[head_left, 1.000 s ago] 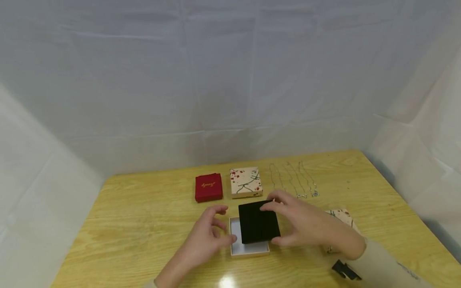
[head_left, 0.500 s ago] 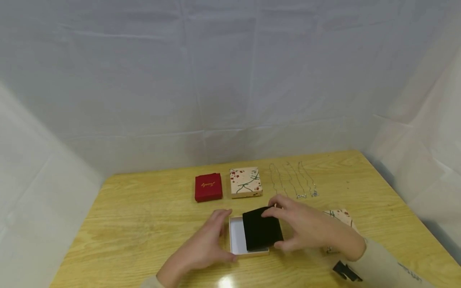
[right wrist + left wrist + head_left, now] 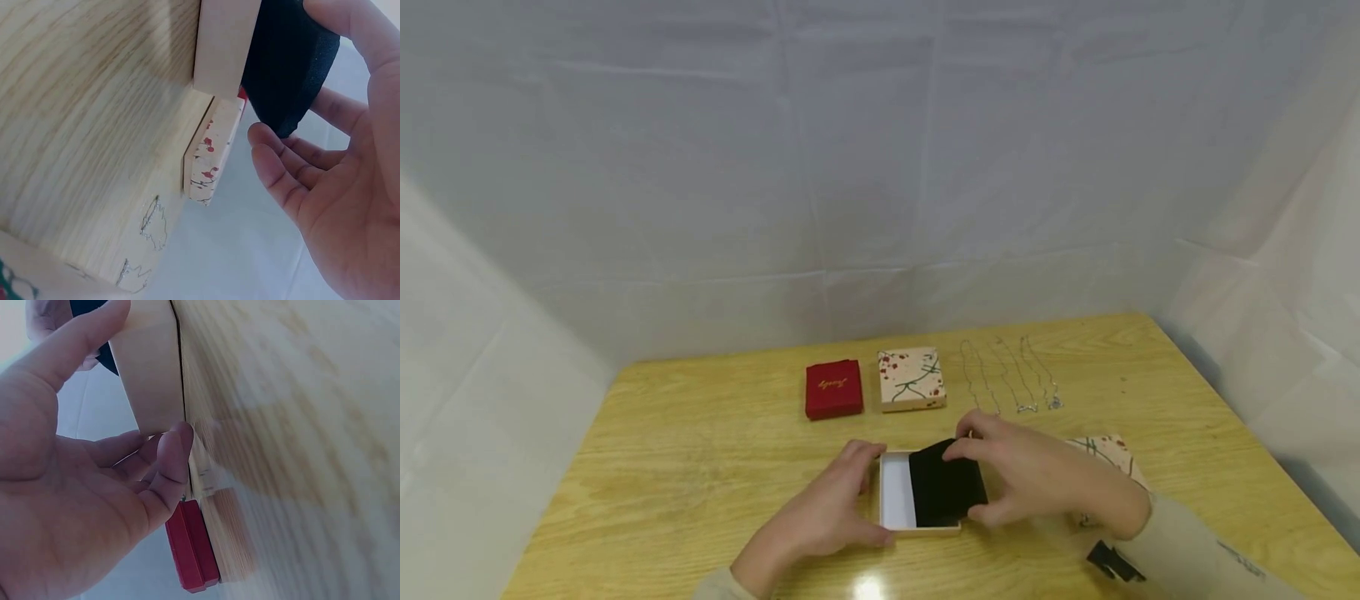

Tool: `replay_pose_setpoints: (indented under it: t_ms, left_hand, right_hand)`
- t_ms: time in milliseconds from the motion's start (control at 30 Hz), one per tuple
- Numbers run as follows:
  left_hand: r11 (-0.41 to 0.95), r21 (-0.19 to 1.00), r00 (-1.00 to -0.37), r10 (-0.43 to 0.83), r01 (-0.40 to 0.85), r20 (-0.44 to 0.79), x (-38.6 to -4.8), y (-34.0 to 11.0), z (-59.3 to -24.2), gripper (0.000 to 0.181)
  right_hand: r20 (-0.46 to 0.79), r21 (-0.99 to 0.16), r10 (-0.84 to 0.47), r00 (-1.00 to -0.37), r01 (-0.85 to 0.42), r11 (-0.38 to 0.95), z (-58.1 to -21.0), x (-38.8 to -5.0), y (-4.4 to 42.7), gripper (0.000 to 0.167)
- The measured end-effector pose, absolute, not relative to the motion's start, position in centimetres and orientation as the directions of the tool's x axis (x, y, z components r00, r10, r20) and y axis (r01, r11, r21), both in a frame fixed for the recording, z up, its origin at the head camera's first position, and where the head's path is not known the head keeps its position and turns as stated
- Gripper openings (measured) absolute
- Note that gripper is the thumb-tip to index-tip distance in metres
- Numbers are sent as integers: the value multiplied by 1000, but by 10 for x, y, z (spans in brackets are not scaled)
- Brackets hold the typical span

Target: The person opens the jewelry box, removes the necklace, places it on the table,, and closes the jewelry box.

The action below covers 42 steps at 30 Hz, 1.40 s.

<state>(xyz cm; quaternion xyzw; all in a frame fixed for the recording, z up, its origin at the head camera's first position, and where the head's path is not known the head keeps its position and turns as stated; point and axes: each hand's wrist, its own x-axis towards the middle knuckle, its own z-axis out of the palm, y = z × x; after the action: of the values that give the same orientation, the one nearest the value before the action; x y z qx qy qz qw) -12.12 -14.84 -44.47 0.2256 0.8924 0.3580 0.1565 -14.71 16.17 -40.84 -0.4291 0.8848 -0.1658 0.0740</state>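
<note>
In the head view, an uncovered shallow gift box base with a white inside sits at the table's front middle. My left hand holds its left end, thumb at the near side and fingers at the far side. A square black foam pad is tilted over the right part of the base. My right hand grips the pad by its right side. The right wrist view shows the foam pad bent between thumb and fingers. In the left wrist view, the thumb and fingertips touch the box wall.
A red box and a closed floral box stand at the back. Right of them lie several thin necklaces. A floral piece lies partly under the right forearm. A small black object shows beside the right sleeve.
The foam pad has shifted slightly right and down, its left edge lowering into the box base. My left hand has closed in from beside the base to hold its left end.
</note>
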Motion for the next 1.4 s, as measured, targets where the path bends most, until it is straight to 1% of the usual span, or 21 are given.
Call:
replay_pose_setpoints:
  t_ms: [233, 500, 833, 1033, 1200, 1400]
  left_hand:
    - [645, 701, -853, 513, 305, -101, -121, -148, -448, 109]
    - [649, 705, -855, 504, 285, -118, -120, -147, -447, 108]
    - [646, 710, -853, 507, 281, -123, -120, -147, -447, 106]
    - [643, 705, -854, 511, 299, -103, -120, -147, -448, 105]
    - [651, 693, -856, 509, 311, -94, -119, -147, -448, 105]
    - [653, 690, -856, 508, 311, -95, -119, -147, -447, 105]
  right_hand:
    - [11, -356, -788, -616, -738, 573, -412, -148, 156, 61]
    - [13, -374, -780, -626, -726, 577, -415, -147, 148, 61]
    - [46, -331, -782, -621, -749, 575, -418, -148, 140, 61]
    - [17, -304, -775, -631, -742, 598, -421, -148, 136, 64]
    - [-13, -304, -773, -635, -734, 608, -424, -149, 134, 66]
    - [-1, -323, -781, -625, -739, 592, -428, -149, 132, 65]
